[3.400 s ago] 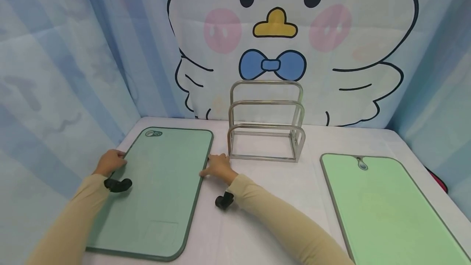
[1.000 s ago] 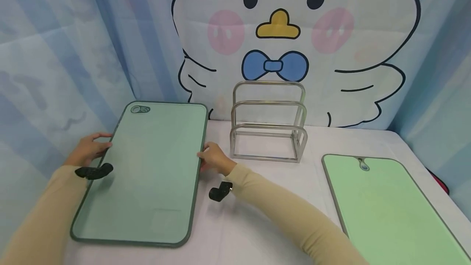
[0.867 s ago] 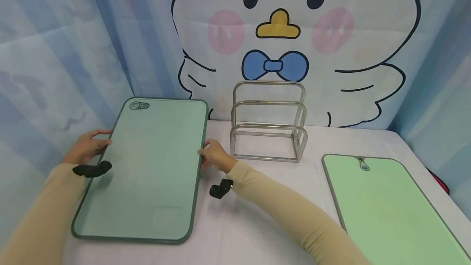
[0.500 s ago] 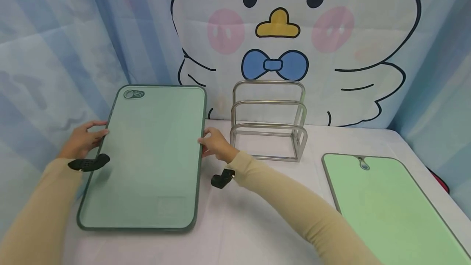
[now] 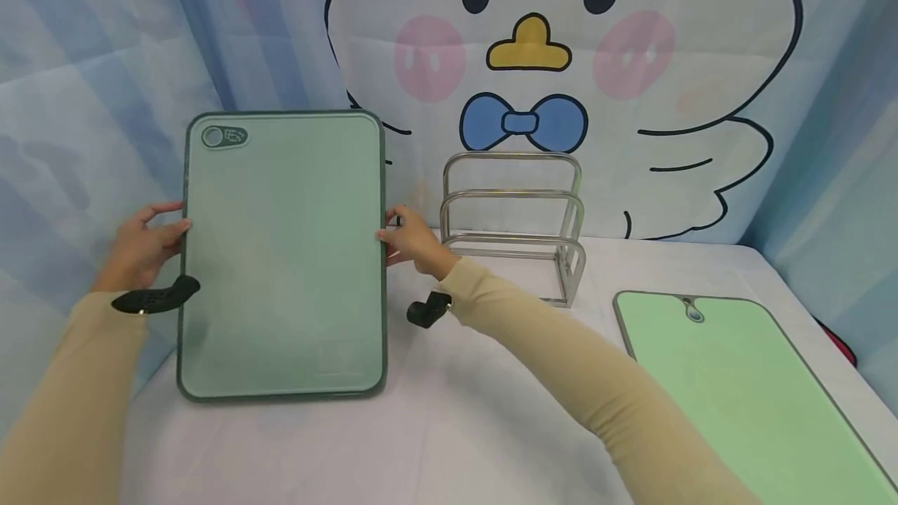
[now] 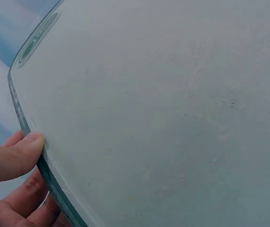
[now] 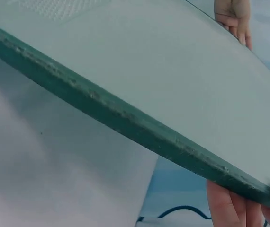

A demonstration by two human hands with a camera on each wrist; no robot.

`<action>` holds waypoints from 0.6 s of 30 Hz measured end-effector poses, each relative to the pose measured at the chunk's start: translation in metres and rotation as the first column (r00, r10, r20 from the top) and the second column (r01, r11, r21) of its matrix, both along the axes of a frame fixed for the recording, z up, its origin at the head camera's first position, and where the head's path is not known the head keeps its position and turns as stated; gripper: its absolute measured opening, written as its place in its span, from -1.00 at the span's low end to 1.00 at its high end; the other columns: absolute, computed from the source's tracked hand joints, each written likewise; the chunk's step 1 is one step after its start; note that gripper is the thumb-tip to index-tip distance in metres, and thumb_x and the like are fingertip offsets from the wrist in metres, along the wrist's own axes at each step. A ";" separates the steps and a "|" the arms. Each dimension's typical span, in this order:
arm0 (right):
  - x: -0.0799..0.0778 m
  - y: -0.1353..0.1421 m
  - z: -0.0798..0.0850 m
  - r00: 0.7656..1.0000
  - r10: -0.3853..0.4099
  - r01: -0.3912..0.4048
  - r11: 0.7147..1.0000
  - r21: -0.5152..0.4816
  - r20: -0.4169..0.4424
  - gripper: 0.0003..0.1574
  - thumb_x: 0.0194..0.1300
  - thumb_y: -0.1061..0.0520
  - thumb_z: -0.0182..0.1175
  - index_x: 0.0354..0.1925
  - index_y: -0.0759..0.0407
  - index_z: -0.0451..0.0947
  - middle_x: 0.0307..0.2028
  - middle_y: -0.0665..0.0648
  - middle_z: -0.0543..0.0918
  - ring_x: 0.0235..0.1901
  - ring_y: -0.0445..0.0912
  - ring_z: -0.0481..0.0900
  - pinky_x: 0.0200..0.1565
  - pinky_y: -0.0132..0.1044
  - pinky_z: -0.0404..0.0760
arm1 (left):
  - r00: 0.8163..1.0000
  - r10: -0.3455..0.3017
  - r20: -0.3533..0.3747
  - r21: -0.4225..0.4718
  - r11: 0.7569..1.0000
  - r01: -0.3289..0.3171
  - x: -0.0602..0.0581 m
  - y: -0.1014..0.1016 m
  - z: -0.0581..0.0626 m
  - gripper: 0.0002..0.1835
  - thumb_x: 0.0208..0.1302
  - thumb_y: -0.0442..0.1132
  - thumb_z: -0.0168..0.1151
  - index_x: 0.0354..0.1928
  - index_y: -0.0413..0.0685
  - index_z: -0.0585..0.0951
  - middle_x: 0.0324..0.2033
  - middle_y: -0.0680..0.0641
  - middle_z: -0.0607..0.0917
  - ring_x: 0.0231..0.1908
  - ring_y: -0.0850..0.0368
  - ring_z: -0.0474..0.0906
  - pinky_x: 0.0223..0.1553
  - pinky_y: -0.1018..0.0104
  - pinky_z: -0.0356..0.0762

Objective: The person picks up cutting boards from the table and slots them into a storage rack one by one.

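Note:
A grey-green cutting board (image 5: 288, 256) with a dark green rim stands tilted up, nearly upright, at the left of the table. My left hand (image 5: 140, 248) grips its left edge, thumb on the front face and fingers behind, as the left wrist view also shows with the thumb (image 6: 23, 151) on the face. On the opposite side my right hand (image 5: 414, 242) pinches the right edge. In the right wrist view those fingers (image 7: 227, 203) reach under the thick rim. The board's lower edge is close over the white tabletop.
A metal rack (image 5: 510, 236) with several upright loops stands at the back middle, just right of my right hand. A light green cutting board (image 5: 744, 380) lies flat at the right of the white table (image 5: 491, 411). Printed curtains (image 5: 701, 178) hang close behind and at both sides.
The grey-green cutting board, flat on the table at first, has been raised and tilted upright by both hands. Its top edge has risen toward the curtain and its lower edge moved away from me.

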State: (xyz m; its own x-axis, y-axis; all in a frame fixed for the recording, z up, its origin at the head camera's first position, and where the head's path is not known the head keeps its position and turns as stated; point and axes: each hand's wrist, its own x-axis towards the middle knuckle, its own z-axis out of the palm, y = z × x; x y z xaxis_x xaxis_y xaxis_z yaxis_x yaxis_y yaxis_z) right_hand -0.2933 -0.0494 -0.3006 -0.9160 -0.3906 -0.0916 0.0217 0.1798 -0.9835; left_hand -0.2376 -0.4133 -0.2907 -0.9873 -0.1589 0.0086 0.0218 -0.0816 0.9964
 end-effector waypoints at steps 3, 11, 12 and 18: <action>-0.002 0.001 0.007 0.999 -0.006 0.007 1.000 0.014 -0.039 -0.80 0.35 0.29 0.06 -0.06 0.23 0.34 -0.44 0.15 0.55 -0.50 -0.08 0.56 -0.24 -0.11 0.70 | 0.998 0.052 -0.038 0.051 0.997 -0.050 0.001 0.004 0.007 -0.66 0.23 -0.34 0.20 -0.01 0.12 0.41 -0.55 0.11 0.71 -0.51 0.27 0.60 -0.45 0.49 0.53; -0.007 0.002 0.023 0.990 -0.006 0.010 1.000 0.029 -0.144 -0.81 0.33 0.29 0.08 -0.08 0.23 0.37 -0.42 0.16 0.55 -0.49 -0.09 0.55 -0.17 -0.05 0.68 | 0.987 0.120 -0.102 0.127 0.986 -0.107 0.006 0.011 0.018 -0.42 0.19 -0.29 0.25 0.26 0.07 0.36 -0.47 0.13 0.71 -0.42 0.31 0.59 -0.38 0.54 0.53; -0.008 0.003 0.025 0.988 -0.008 0.014 0.999 0.033 -0.152 -0.81 0.33 0.29 0.09 -0.08 0.22 0.37 -0.42 0.16 0.56 -0.50 -0.10 0.55 -0.17 -0.07 0.68 | 0.987 0.118 -0.113 0.143 0.985 -0.101 0.006 0.012 0.018 -0.38 0.18 -0.29 0.25 0.30 0.08 0.33 -0.45 0.14 0.72 -0.41 0.31 0.60 -0.37 0.54 0.53; -0.014 0.006 0.036 0.981 -0.014 0.025 0.998 0.058 -0.193 -0.78 0.32 0.28 0.11 -0.07 0.20 0.39 -0.38 0.17 0.58 -0.48 -0.10 0.54 -0.21 -0.17 0.69 | 0.971 0.132 -0.198 0.221 0.971 -0.087 0.006 0.016 0.020 -0.48 0.20 -0.35 0.22 0.24 -0.02 0.44 -0.39 0.12 0.69 -0.39 0.31 0.61 -0.35 0.57 0.54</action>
